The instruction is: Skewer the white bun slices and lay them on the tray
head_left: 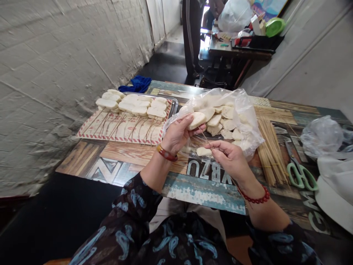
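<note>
My left hand (179,133) is closed around a pale oval bread slice (197,120), held over the table. Between the fingers of my right hand (228,156) is a thin wooden skewer (204,136), slanting up to the slice's lower edge; whether its tip has entered the slice is hidden. Below, one loose slice (203,151) lies on the table by my right fingertips. Just behind my hands, a clear plastic bag (249,129) lies open with many more slices (227,112) in it.
At the left, skewered slices (135,104) rest in rows on a red-edged paper (116,134) beside a metal tray (174,106). To the right are a skewer bundle (271,152), green-handled scissors (302,176), a white cap (336,187) and a crumpled plastic bag (321,136). A person (191,36) stands beyond the table.
</note>
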`<act>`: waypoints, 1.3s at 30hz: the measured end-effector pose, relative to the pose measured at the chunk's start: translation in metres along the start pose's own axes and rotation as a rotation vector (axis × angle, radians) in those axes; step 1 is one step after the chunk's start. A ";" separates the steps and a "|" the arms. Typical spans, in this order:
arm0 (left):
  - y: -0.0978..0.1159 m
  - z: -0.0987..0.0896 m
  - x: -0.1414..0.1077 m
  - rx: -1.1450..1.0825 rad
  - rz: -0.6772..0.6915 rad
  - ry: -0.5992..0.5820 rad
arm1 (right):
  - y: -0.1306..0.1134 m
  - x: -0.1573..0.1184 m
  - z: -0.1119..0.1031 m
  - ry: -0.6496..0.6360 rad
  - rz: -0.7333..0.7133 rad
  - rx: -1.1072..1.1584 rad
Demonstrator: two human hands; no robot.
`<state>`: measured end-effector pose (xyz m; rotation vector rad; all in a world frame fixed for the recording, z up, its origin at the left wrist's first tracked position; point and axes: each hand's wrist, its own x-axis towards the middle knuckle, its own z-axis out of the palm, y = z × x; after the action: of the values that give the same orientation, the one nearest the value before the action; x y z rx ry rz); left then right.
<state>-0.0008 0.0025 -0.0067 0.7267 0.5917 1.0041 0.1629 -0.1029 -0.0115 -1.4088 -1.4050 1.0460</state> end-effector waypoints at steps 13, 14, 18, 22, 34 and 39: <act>-0.003 0.003 -0.001 0.091 0.112 -0.031 | 0.002 0.002 0.002 0.031 0.022 0.033; -0.003 0.004 -0.002 0.092 0.113 -0.030 | 0.003 0.002 0.003 0.036 0.019 0.035; -0.005 0.004 -0.003 0.091 0.107 -0.034 | 0.007 0.003 0.003 0.051 -0.016 0.027; -0.007 0.005 -0.004 0.104 0.107 -0.054 | 0.015 0.004 0.004 0.052 -0.046 0.047; 0.007 0.011 -0.017 -0.022 0.128 -0.061 | 0.020 0.006 0.000 0.017 -0.083 0.063; 0.009 0.013 -0.018 -0.061 0.124 -0.064 | 0.021 0.007 0.004 0.043 -0.060 0.089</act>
<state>-0.0040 -0.0143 0.0100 0.7461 0.4631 1.1049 0.1647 -0.0954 -0.0330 -1.3097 -1.3452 1.0219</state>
